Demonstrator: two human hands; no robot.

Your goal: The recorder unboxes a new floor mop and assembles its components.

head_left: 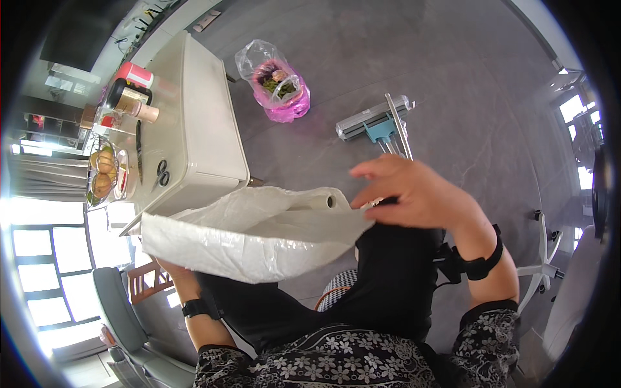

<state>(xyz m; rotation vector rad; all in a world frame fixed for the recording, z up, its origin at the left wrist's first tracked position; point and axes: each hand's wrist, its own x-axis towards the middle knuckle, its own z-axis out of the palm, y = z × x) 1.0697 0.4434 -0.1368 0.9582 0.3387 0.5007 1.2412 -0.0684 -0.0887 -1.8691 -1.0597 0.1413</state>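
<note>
A large white plastic bag stretches across above my lap, its mouth gaping upward. Inside the opening, toward its far right, lies a white roll with a dark round hole in its end. My left hand holds the bag's left end from below; the bag covers most of its fingers. At the bag's right end my right hand hovers with its fingers apart, their tips close to the bag's edge. Whether they touch the edge I cannot tell.
A white cabinet at the left carries scissors, a knife, a wire fruit basket and several bottles. On the floor ahead sit a pink bag of greens and a teal-headed mop. A grey chair stands behind left.
</note>
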